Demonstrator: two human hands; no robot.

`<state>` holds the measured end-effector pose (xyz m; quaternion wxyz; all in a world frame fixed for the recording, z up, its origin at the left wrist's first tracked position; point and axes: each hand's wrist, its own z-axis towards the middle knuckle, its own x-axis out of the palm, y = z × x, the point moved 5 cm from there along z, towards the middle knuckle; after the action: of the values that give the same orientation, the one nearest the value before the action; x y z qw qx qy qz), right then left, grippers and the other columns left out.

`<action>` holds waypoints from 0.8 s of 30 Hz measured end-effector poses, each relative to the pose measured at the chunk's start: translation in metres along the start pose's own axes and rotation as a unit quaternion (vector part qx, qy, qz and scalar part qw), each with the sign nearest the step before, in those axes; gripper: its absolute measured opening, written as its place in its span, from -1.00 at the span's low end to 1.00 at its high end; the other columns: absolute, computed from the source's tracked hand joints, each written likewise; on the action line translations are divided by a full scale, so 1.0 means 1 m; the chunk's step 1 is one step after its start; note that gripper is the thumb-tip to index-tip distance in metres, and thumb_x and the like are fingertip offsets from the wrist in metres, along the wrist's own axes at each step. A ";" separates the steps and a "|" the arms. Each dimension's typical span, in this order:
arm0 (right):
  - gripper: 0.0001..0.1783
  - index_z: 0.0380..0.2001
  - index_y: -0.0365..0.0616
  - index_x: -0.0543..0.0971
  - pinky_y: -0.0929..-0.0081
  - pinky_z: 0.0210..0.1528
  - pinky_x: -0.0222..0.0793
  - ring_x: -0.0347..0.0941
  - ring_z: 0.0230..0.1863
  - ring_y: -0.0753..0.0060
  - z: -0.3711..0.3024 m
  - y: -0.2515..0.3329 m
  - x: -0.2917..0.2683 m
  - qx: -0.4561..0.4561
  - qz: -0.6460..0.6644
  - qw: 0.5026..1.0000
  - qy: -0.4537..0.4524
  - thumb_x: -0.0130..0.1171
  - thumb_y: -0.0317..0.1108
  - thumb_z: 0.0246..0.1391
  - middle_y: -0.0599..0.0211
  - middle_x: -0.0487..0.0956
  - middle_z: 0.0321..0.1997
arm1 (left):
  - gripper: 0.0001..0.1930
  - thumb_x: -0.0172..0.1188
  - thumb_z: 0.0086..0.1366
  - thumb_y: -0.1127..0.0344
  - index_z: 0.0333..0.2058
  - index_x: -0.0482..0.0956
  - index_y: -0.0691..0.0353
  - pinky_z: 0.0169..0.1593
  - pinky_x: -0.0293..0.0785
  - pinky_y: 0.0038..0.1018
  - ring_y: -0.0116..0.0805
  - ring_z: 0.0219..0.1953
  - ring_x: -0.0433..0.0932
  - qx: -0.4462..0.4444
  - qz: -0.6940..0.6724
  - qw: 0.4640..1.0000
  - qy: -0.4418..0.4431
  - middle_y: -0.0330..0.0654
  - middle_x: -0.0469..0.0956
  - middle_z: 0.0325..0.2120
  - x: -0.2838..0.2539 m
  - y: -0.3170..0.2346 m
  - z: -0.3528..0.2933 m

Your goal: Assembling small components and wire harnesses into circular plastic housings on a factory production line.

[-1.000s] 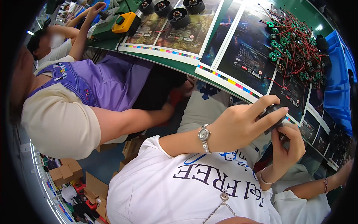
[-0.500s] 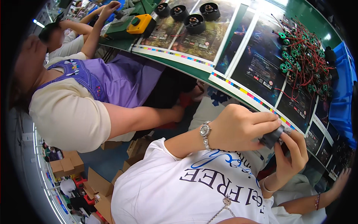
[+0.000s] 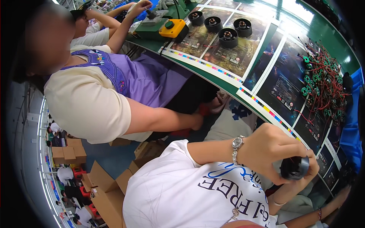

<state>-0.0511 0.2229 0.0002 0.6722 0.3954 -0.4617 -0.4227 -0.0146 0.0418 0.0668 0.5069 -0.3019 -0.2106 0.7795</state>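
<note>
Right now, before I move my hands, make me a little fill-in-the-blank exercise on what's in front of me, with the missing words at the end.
The left hand and the right hand both hold a round part coloured ____.
Near the yellow box on the table stand ____ black cups.
The button on that box is ____.
The wires heaped beside the blue bin are mostly ____.

Missing words: black; four; green; red.
</note>
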 end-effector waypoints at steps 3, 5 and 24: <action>-0.46 0.02 -0.05 0.45 0.41 -0.07 0.37 0.41 -0.07 0.30 -0.026 -0.062 -0.042 0.064 0.118 0.991 0.022 0.21 -0.15 -0.08 0.20 0.51 -0.03 | -0.51 0.44 -0.27 0.21 -0.26 0.54 0.12 -0.56 0.30 -0.56 -0.41 -0.63 0.43 -0.005 -0.030 0.999 -0.039 -0.31 0.63 -0.30 0.018 0.002 -0.003; -0.31 0.20 0.05 0.35 0.34 0.11 0.38 0.38 0.13 0.24 -0.037 -0.092 -0.058 0.131 0.234 0.963 0.040 0.06 0.14 0.06 0.23 0.45 0.14 | -0.51 0.44 -0.28 0.19 -0.29 0.51 0.12 -0.58 0.28 -0.54 -0.39 -0.65 0.38 -0.014 -0.063 0.995 -0.073 -0.31 0.60 -0.36 0.024 0.006 -0.003; -0.36 0.24 0.01 0.29 0.23 0.24 0.34 0.34 0.25 0.15 -0.038 -0.141 -0.048 0.354 0.298 0.876 -0.135 0.02 0.01 0.13 0.16 0.36 0.30 | -0.59 0.37 -0.23 0.31 -0.38 0.36 0.13 -0.62 0.18 -0.50 -0.31 -0.71 0.16 -0.063 0.029 0.996 -0.063 -0.30 0.36 -0.47 0.028 -0.007 0.009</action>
<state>-0.0538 0.2265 -0.1536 0.5130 0.3896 -0.7626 -0.0595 -0.0243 0.0705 0.0704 0.4500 -0.2891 -0.2818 0.7965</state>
